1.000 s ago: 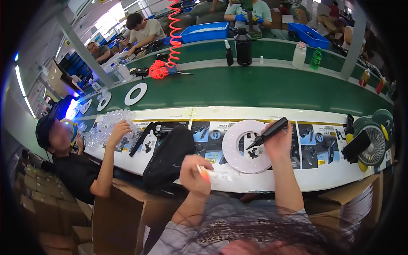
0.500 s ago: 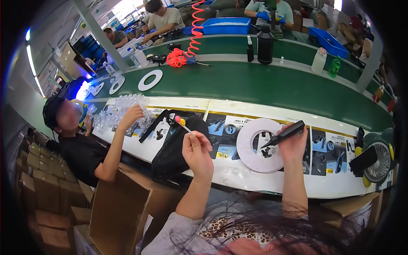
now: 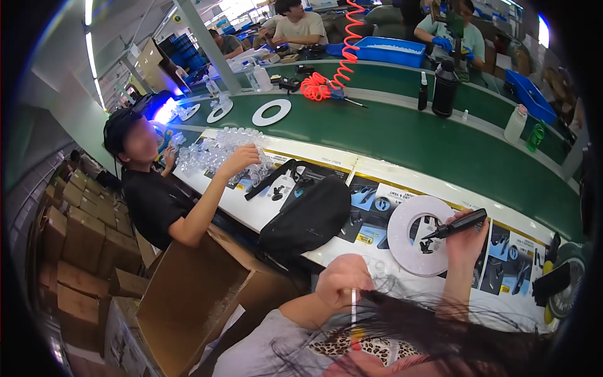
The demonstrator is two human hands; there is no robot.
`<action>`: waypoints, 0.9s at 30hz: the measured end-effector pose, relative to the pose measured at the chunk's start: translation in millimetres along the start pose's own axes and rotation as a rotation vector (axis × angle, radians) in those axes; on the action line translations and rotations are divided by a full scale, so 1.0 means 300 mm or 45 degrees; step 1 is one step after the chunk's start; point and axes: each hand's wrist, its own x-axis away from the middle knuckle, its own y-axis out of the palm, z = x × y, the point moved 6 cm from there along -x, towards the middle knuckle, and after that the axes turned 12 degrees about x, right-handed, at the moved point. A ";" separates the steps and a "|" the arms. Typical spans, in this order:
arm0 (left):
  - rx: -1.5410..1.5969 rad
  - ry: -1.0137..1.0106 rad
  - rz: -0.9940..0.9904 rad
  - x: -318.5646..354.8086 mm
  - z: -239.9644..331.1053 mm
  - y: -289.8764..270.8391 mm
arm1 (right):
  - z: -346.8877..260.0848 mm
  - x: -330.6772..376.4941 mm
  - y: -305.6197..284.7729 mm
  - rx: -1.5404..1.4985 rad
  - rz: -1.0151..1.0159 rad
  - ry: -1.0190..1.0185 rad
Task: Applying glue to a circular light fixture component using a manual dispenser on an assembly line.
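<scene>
My left hand [image 3: 344, 279] is closed in a pinch on a lollipop [image 3: 354, 314]. The white stick points down toward me, with the yellow and red head at its lower end. In my right hand [image 3: 466, 248] is a black bottle with a tapered nozzle [image 3: 461, 224], its tip angled left. Under that nozzle lies a pale flat ring [image 3: 405, 235] on the printed sheets of the bench. Left of the ring sits a black bag [image 3: 308, 217] with a strap. Dark hair hangs across the lower right and partly covers my right forearm.
A co-worker [image 3: 154, 195] at my left reaches into a pile of clear plastic parts [image 3: 220, 151]. White rings [image 3: 271, 103] lie on the green belt [image 3: 364, 129]. A red coiled air hose [image 3: 317, 87] hangs beyond. An open carton [image 3: 195, 295] stands at lower left, a small fan [image 3: 568, 279] at right.
My left hand has come down and nearer to me, turning the lollipop from head up to head down. The view has swung, shifting the bench rightward. My right hand keeps the black bottle over the ring.
</scene>
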 end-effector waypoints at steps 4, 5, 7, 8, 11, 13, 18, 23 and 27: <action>0.111 -0.122 -0.202 0.009 0.040 0.011 | -0.004 -0.003 -0.018 0.075 -0.036 -0.034; 0.105 -0.127 -0.205 0.005 0.041 0.009 | -0.001 0.006 -0.003 0.059 -0.034 -0.028; 0.139 0.002 -0.313 -0.018 0.051 0.025 | 0.006 0.010 0.011 0.037 -0.026 -0.020; 0.159 0.064 -0.366 -0.032 0.052 0.031 | 0.009 0.005 0.019 0.065 -0.054 -0.029; 0.205 0.175 -0.469 -0.071 0.062 0.062 | 0.010 -0.002 0.019 0.095 -0.050 -0.040; 0.271 -0.082 -0.517 -0.098 0.041 0.098 | 0.010 0.005 0.016 0.025 -0.013 -0.030; 0.170 -0.025 -0.165 0.018 -0.038 0.062 | 0.007 0.011 0.018 0.003 -0.019 0.003; 0.019 -0.156 -0.085 0.001 -0.113 0.071 | -0.025 0.033 0.004 0.062 0.027 -0.033; -0.124 -0.250 0.052 -0.030 -0.276 -0.005 | -0.025 0.026 0.005 0.111 0.067 -0.056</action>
